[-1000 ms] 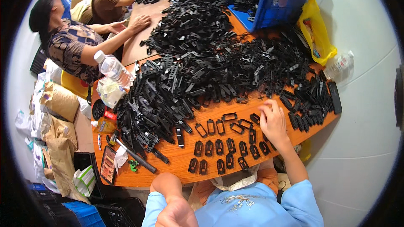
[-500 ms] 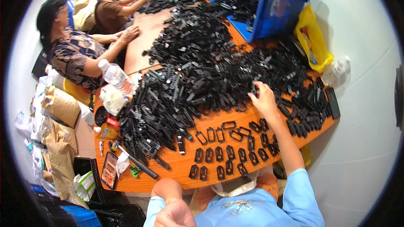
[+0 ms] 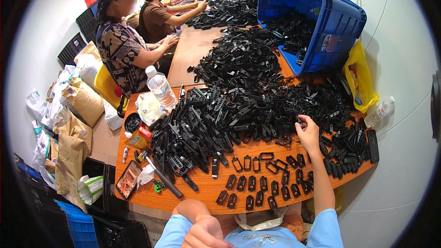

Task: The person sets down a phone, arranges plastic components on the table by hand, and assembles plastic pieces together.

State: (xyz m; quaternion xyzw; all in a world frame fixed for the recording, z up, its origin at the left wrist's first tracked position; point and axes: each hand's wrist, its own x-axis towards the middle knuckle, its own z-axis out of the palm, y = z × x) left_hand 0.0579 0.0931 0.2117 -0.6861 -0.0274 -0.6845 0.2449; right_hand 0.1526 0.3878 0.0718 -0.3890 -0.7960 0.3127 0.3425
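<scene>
Right hand (image 3: 308, 134) at the near edge of the heap of black parts (image 3: 250, 105).
Thumb and fingers bent, tips close together; cannot tell whether a piece is pinched. Left hand (image 3: 206, 234) loosely curled, contents hidden. Heap spreads over the wooden table (image 3: 206, 195); oblong frames (image 3: 252, 183) lie in loose rows nearer. Judged light, stiff, slightly slick plastic, thin edges perhaps breakable; best pinched by the long sides, as tangled neighbours may snag.
</scene>
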